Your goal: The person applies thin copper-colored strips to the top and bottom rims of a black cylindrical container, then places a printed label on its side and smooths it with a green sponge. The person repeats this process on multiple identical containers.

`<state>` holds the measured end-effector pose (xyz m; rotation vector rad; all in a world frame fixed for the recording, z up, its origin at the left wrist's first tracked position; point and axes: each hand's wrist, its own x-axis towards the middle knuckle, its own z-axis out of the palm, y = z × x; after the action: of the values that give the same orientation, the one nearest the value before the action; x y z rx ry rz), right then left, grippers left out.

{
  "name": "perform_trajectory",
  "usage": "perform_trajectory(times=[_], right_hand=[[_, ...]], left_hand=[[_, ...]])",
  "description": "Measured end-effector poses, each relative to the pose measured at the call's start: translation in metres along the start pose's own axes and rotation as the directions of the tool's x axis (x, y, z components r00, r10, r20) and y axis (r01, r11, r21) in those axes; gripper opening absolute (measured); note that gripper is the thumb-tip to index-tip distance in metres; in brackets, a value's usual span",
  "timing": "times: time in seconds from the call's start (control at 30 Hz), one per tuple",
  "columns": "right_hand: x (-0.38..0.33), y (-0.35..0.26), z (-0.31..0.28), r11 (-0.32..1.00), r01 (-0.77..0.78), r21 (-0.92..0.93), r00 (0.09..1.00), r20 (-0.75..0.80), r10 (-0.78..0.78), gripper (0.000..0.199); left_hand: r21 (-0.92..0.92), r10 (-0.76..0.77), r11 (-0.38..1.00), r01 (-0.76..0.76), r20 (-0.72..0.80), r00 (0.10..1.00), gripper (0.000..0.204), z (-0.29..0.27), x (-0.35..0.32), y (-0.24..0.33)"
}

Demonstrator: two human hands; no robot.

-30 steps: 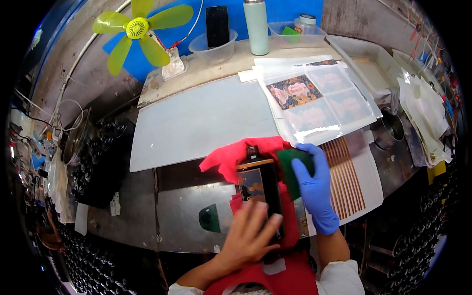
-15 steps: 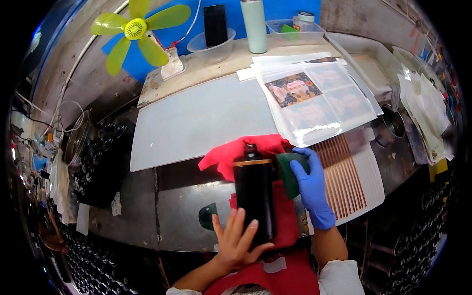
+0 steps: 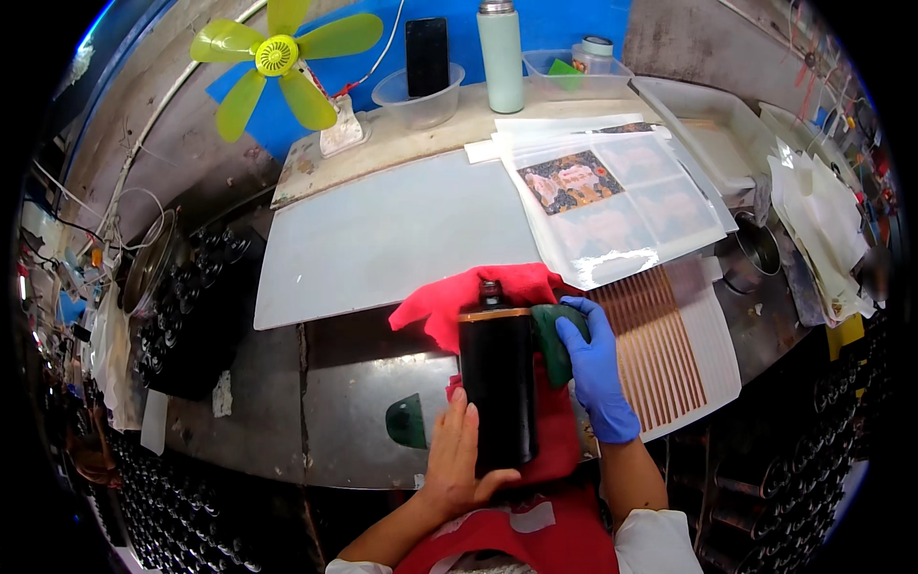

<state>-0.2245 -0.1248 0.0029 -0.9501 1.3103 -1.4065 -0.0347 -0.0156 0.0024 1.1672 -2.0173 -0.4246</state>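
A black cylindrical bottle [image 3: 497, 392] with a narrow neck and a copper-coloured band at the shoulder lies on a red cloth [image 3: 430, 306]. My bare left hand [image 3: 461, 454] is open along its lower left side, fingers straight and touching it, thumb across the base end. My right hand [image 3: 595, 359], in a blue glove, is closed on a dark green scraper-like piece [image 3: 555, 340] pressed against the bottle's upper right side. A similar dark green half-round piece [image 3: 406, 421] lies on the metal table [image 3: 359, 373] to the left.
Printed transfer sheets [image 3: 622, 206] and a brown-striped sheet [image 3: 660, 354] lie to the right. Behind is a grey board [image 3: 402, 239]. A green fan [image 3: 277, 57], a phone [image 3: 426, 57], a pale green flask [image 3: 500, 62] and a white tray [image 3: 712, 139] stand farther back. Black bottles [image 3: 210, 316] crowd the left.
My left hand's fingers have drawn together and lie closer along the bottle. My right hand has brought the green piece slightly left, against the bottle. The view has shifted a little.
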Motion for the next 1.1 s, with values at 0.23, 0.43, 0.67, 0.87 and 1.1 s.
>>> perform_trajectory(times=[0.23,0.43,0.67,0.87,1.1], right_hand=[[-0.006,-0.042,0.030,0.898,0.368,-0.242,0.929,0.126,-0.347,0.029],[-0.002,0.005,0.002,0.997,-0.044,0.062,0.999,0.022,0.042,0.029],[-0.006,-0.018,0.019,0.983,0.176,0.042,0.983,0.052,-0.178,0.027],[-0.008,0.015,0.007,0.990,0.100,0.097,0.995,-0.022,-0.099,0.029],[-0.017,0.021,-0.073,0.909,-0.194,0.369,0.980,0.116,0.162,0.024]], left_hand=[[0.169,0.061,0.982,-0.085,0.139,0.988,0.105,0.011,0.019,0.010],[-0.191,-0.127,0.967,0.168,0.211,0.969,0.125,-0.002,0.000,-0.010],[-0.265,-0.114,0.956,0.125,0.058,0.992,0.114,-0.006,0.044,-0.006],[-0.082,-0.032,0.996,0.041,0.113,0.993,0.099,-0.020,0.080,-0.008],[0.090,0.101,0.990,-0.111,0.108,0.989,0.093,-0.026,0.074,-0.003]])
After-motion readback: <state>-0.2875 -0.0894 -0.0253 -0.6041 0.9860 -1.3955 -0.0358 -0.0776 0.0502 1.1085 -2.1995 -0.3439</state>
